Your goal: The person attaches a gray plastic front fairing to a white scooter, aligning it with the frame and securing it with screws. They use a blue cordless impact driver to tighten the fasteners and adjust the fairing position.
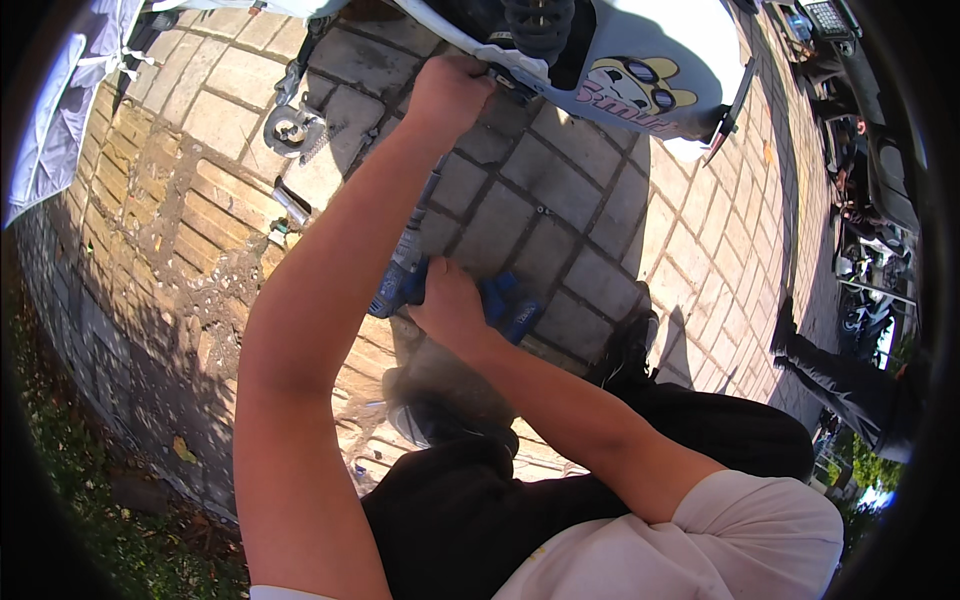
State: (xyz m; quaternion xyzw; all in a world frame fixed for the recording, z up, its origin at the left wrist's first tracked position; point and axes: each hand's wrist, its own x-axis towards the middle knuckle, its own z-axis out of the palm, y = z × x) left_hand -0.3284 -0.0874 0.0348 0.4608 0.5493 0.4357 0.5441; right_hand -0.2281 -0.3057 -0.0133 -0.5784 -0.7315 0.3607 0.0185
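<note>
My right hand (pixel 452 304) is wrapped around the handle of a blue and grey cordless power drill (pixel 401 262). The tool's blue battery (pixel 523 321) shows beyond my fingers. A slim dark extension (pixel 430 187) runs from its front up towards the scooter, and my left forearm hides part of the tool. At the lower edge of a white motor scooter (pixel 652 45), my left hand (pixel 450 94) has its fingers curled next to a dark metal part (pixel 514 84). What those fingers hold is hidden. Above is a black coil spring (pixel 538 26); the side panel bears a cartoon sticker (pixel 643 86).
On the paving lie a round metal disc (pixel 286 133), a metal socket (pixel 291 204) and a small nut (pixel 540 210). A silver-grey cover (pixel 60 127) hangs at the upper left. Another person's leg (pixel 832 382) and parked motorcycles (pixel 870 307) are at the right.
</note>
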